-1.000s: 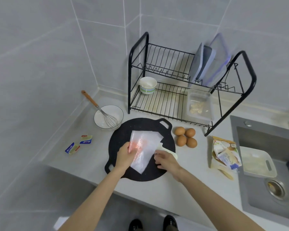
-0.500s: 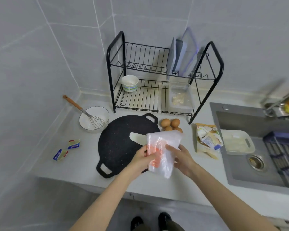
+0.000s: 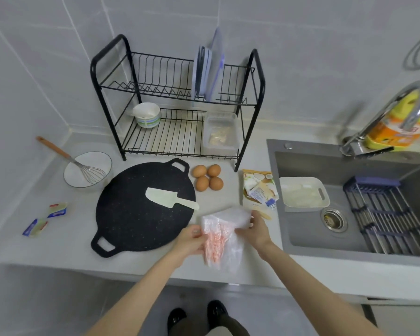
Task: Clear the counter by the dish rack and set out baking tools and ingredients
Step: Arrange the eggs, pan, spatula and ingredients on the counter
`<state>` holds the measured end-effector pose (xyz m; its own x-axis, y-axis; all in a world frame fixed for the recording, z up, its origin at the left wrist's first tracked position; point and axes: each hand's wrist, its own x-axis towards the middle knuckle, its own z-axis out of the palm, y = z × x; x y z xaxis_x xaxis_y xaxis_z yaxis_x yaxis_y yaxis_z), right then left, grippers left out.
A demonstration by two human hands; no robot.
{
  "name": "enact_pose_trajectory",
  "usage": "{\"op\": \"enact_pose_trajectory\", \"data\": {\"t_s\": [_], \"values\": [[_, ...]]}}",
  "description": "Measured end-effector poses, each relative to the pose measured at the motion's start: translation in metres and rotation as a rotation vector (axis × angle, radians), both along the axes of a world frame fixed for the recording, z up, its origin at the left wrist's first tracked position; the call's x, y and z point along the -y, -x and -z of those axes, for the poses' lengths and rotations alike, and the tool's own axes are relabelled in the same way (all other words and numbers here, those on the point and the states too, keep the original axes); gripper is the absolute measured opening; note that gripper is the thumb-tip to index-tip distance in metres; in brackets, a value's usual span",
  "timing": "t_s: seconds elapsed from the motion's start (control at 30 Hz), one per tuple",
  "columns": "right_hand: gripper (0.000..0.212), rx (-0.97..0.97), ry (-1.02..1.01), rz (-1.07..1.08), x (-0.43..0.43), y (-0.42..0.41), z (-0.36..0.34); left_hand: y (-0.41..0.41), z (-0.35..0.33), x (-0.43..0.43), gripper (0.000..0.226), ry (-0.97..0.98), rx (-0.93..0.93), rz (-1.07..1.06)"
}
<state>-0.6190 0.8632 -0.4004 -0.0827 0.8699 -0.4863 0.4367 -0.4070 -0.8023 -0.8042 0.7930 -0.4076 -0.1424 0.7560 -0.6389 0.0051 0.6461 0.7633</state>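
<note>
Both hands hold a clear plastic bag [image 3: 224,235] with orange-pink print above the counter's front edge, right of the black round griddle pan [image 3: 131,214]. My left hand [image 3: 189,241] grips the bag's left side; my right hand [image 3: 256,230] pinches its upper right edge. A cream plastic knife [image 3: 166,198] lies on the pan. Several brown eggs [image 3: 207,177] sit behind the bag. A white bowl with a whisk [image 3: 86,169] stands left of the pan. The black dish rack [image 3: 177,105] stands at the back.
The rack holds a striped bowl [image 3: 146,115], a clear container [image 3: 220,133] and upright lids [image 3: 207,69]. Ingredient packets [image 3: 260,190] lie by the sink [image 3: 349,202], which holds a white tray [image 3: 303,191] and a drainer. Small butter packets [image 3: 46,218] lie far left.
The bag was lifted off the pan and carried right toward the sink side, uncovering the cream knife. The camera view swung right.
</note>
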Motion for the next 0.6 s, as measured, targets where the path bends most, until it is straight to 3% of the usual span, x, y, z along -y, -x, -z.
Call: {"op": "enact_pose_trajectory", "data": {"t_s": [0.17, 0.27, 0.37, 0.5, 0.6], "values": [[0.056, 0.114, -0.113, -0.203, -0.001, 0.004, 0.001, 0.001, 0.012, 0.005, 0.032, -0.015, -0.212, -0.026], [0.068, 0.180, -0.226, -0.310, -0.002, 0.000, 0.002, -0.002, 0.011, 0.006, 0.036, -0.105, -0.456, -0.018], [0.066, 0.263, -0.409, -0.404, 0.001, -0.009, 0.004, -0.009, 0.006, 0.007, 0.045, -0.175, -0.649, 0.056], [0.052, 0.458, -0.565, -0.627, 0.010, -0.014, 0.009, -0.018, 0.002, 0.010, 0.051, -0.193, -0.686, 0.178], [0.053, 0.485, -0.433, -0.712, 0.013, -0.012, 0.013, -0.019, 0.008, 0.012, 0.053, -0.154, -0.683, 0.167]]}}
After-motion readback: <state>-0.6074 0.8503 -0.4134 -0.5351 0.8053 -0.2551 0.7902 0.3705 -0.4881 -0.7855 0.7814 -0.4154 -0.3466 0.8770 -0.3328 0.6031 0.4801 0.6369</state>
